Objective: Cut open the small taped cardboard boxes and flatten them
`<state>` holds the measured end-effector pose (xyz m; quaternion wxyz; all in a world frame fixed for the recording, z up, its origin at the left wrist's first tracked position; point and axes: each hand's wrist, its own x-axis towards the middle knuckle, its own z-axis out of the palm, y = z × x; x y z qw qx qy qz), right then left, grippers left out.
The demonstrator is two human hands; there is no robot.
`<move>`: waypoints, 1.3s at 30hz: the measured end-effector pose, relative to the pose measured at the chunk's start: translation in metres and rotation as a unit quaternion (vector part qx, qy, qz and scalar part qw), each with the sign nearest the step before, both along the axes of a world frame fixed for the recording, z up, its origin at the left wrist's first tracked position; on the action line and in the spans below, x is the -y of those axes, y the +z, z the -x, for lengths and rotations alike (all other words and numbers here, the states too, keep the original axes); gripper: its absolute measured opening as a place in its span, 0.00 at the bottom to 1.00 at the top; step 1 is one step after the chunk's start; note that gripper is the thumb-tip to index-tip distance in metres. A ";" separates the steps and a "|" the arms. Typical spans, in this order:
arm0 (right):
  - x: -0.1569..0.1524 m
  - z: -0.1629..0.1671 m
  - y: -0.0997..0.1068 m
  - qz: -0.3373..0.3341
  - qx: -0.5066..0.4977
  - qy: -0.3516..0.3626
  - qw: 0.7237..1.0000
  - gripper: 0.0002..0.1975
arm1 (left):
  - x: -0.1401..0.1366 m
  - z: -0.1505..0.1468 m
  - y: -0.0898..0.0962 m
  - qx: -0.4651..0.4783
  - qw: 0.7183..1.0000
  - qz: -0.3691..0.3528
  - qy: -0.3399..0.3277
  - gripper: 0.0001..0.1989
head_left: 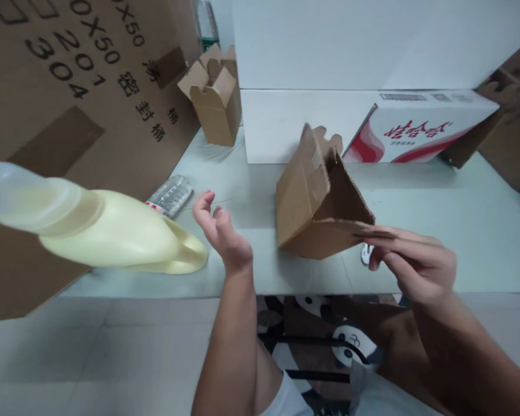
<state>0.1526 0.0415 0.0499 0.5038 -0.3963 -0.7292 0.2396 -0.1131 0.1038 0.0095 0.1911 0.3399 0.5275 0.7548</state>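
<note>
Open-topped brown cardboard box (295, 205) is sitting mid-scene on the pale green bench (455, 242). Right hand (420, 263) is pinching its near-right flap between thumb and fingers. Left hand (225, 231) is hovering open left of the box, fingers loosely curled. Pale-yellow plastic jug (125, 228) is occupying the near left; small brown flap-topped carton (216, 118) is standing far left.

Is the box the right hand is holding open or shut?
Open. The right hand pinches one flap of the brown box, and its shadowy inside shows past the unfastened flaps.
</note>
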 end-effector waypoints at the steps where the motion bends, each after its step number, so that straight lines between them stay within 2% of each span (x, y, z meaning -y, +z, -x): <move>1: 0.006 -0.006 0.000 -0.013 0.004 -0.001 1.000 0.16 | -0.005 0.000 -0.002 0.027 0.999 0.008 -0.025 0.14; 3: 0.016 -0.014 0.004 -0.031 0.015 0.010 0.999 0.16 | -0.014 0.000 -0.009 0.082 0.993 0.025 -0.078 0.16; 5: 0.022 -0.021 0.011 -0.041 0.023 0.051 0.998 0.14 | -0.021 -0.003 -0.015 0.116 0.982 0.033 -0.142 0.20; 10: 0.031 -0.039 0.021 -0.068 0.028 0.173 0.982 0.17 | -0.028 -0.016 -0.022 0.135 0.938 0.022 -0.318 0.28; 15: 0.038 -0.046 0.022 -0.028 0.005 0.237 0.971 0.16 | -0.028 -0.035 -0.022 0.154 0.905 -0.002 -0.397 0.27; 17: 0.040 -0.050 0.020 -0.046 0.014 0.234 0.971 0.15 | -0.028 -0.043 -0.021 0.153 0.895 -0.006 -0.419 0.27; 19: 0.043 -0.056 0.016 -0.072 0.037 0.176 0.981 0.14 | -0.027 -0.048 -0.021 0.151 0.891 -0.007 -0.429 0.27; 21: 0.043 -0.064 0.008 -0.083 0.067 0.065 0.992 0.12 | -0.027 -0.051 -0.022 0.143 0.895 -0.004 -0.423 0.26; 23: 0.039 -0.070 -0.001 -0.102 0.069 -0.041 0.992 0.09 | -0.027 -0.051 -0.022 0.127 0.904 -0.007 -0.408 0.26; 26: 0.026 -0.074 -0.016 -0.123 0.077 -0.108 0.983 0.07 | -0.026 -0.050 -0.021 0.096 0.901 -0.017 -0.424 0.26; 30: 0.007 -0.070 -0.032 -0.078 0.135 -0.188 0.970 0.07 | -0.025 -0.049 -0.023 0.010 0.893 -0.014 -0.449 0.32; 31: 0.004 -0.069 -0.035 -0.076 0.134 -0.219 0.964 0.10 | -0.026 -0.049 -0.025 -0.022 0.895 -0.014 -0.446 0.34; 33: 0.001 -0.066 -0.040 -0.080 0.097 -0.268 0.955 0.24 | -0.027 -0.049 -0.029 -0.079 0.899 -0.016 -0.430 0.34; 35: -0.001 -0.065 -0.043 -0.060 0.041 -0.254 0.965 0.39 | -0.030 -0.049 -0.033 -0.109 0.907 -0.012 -0.406 0.31; 36: -0.001 -0.065 -0.044 -0.042 0.018 -0.216 0.975 0.40 | -0.031 -0.049 -0.035 -0.109 0.914 -0.004 -0.390 0.28; 37: -0.002 -0.065 -0.045 -0.029 0.006 -0.167 0.985 0.37 | -0.032 -0.049 -0.037 -0.103 0.924 0.005 -0.367 0.25; 39: -0.002 -0.066 -0.045 -0.019 0.011 -0.058 0.998 0.24 | -0.033 -0.048 -0.038 -0.087 0.944 0.013 -0.318 0.23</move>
